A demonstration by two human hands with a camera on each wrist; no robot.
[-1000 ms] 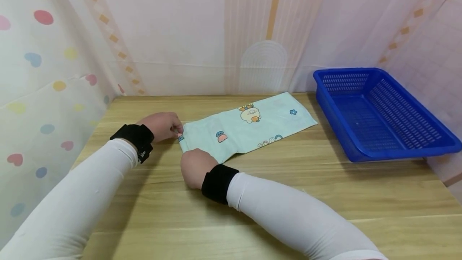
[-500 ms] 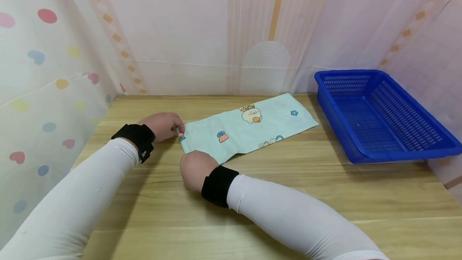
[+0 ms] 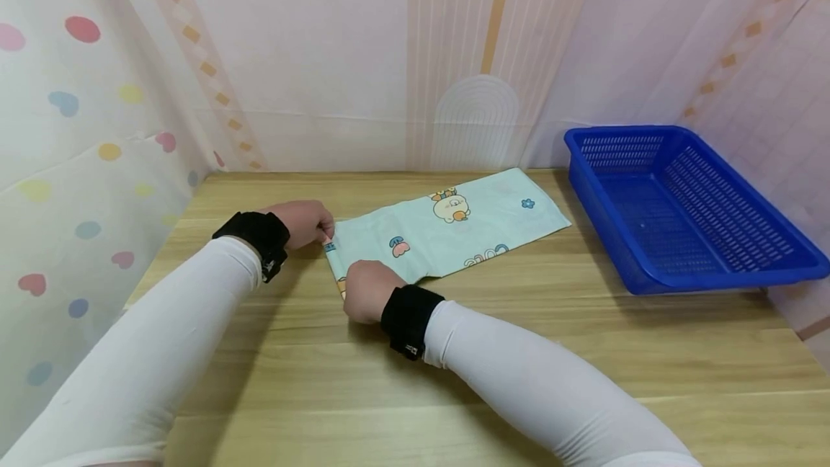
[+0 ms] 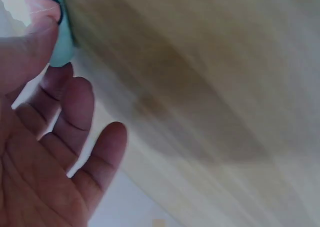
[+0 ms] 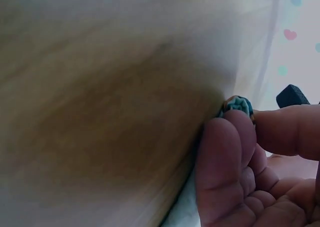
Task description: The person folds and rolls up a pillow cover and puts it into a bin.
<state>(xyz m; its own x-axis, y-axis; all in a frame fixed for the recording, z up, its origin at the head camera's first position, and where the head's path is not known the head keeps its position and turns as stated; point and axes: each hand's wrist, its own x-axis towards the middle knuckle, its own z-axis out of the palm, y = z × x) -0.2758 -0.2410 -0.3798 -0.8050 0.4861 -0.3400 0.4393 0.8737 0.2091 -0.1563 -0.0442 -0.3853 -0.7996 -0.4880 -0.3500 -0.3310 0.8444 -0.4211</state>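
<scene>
A mint-green cloth [image 3: 447,218] printed with a bear, a tulip and a flower lies as a long folded strip, slanting across the table. At its left end the far corner is pinched by my left hand [image 3: 305,223]. The left wrist view shows the thumb on top of the folded cloth edge [image 4: 62,47], with the other fingers spread below. My right hand [image 3: 371,290] pinches the near corner of that same end. Up close, a small rolled bit of cloth [image 5: 238,104] pokes out between its thumb and finger.
A blue plastic basket [image 3: 603,215] with slotted sides stands at the right, just past the cloth's right end. The wooden table [image 3: 311,395] meets a patterned curtain [image 3: 324,70] at the back; a dotted curtain [image 3: 58,186] hangs at the left.
Both hands have shifted a little to the right along with the cloth's left end. A turned-over strip with orange print now shows at the near left corner beside my right hand.
</scene>
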